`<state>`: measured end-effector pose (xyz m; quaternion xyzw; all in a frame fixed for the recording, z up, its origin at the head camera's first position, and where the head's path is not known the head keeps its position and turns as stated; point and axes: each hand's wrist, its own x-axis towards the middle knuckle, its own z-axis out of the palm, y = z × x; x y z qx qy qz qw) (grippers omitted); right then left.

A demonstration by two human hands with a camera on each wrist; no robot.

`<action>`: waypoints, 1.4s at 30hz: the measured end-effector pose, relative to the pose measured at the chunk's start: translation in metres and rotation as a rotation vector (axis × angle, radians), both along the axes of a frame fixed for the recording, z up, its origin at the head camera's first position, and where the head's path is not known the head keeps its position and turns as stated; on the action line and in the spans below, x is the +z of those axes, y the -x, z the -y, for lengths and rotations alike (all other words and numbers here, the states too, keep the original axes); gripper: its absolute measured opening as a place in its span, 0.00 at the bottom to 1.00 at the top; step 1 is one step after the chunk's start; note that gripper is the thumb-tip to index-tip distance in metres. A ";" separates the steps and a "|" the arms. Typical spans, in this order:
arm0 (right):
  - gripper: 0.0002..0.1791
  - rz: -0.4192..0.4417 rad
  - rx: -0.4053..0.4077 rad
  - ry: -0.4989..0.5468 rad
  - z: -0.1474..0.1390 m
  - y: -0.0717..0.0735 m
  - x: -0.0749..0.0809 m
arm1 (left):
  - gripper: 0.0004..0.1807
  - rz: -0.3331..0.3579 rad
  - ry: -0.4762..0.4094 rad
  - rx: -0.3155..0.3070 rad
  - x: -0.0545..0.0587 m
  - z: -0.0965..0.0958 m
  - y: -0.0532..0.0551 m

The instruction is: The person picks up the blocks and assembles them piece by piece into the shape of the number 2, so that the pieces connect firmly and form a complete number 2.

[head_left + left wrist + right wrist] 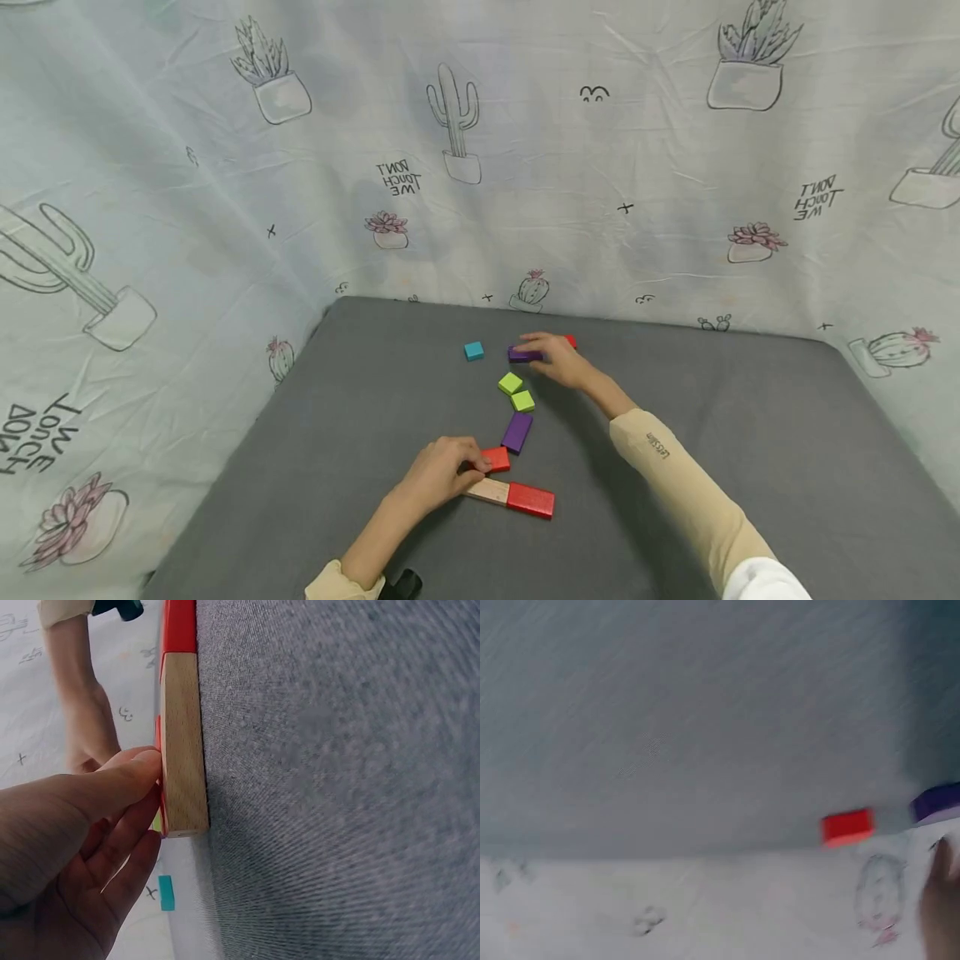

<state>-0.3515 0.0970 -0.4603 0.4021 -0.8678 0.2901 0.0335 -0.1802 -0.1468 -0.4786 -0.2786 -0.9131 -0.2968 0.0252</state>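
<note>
My left hand (446, 467) pinches the left end of a red block (498, 458) on the grey table. Just in front of that lies a plain wooden block (184, 742), end to end with a second red block (531, 501). Farther back, my right hand (558, 360) hovers at a purple block (525, 355), its fingers extended around the block's right part. The right wrist view is blurred, with a fingertip apart from this purple block (937, 802). Partly hidden behind the right hand is another red block (847, 826).
Two lime green blocks (511, 383) and another purple block (517, 432) form a line between the hands. A small blue block (473, 351) lies at the back left. Behind the table (360, 392) hangs a white curtain (540, 167) printed with cacti.
</note>
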 end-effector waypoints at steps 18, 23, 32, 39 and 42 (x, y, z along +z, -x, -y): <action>0.16 0.036 -0.608 -0.135 -0.045 0.029 -0.010 | 0.04 -0.003 0.010 -0.009 0.001 -0.004 0.002; 0.15 0.032 -0.710 0.066 -0.045 0.031 0.006 | 0.05 0.004 0.005 -0.004 -0.001 -0.003 0.002; 0.17 0.081 -0.785 0.286 -0.030 0.028 0.028 | 0.04 0.004 -0.012 0.003 -0.001 0.000 0.003; 0.19 0.064 -0.760 0.365 -0.017 0.023 0.046 | 0.05 0.008 -0.013 0.002 0.000 -0.001 0.002; 0.18 0.046 -0.723 0.398 -0.013 0.020 0.052 | 0.05 0.009 -0.011 0.005 0.000 -0.001 0.002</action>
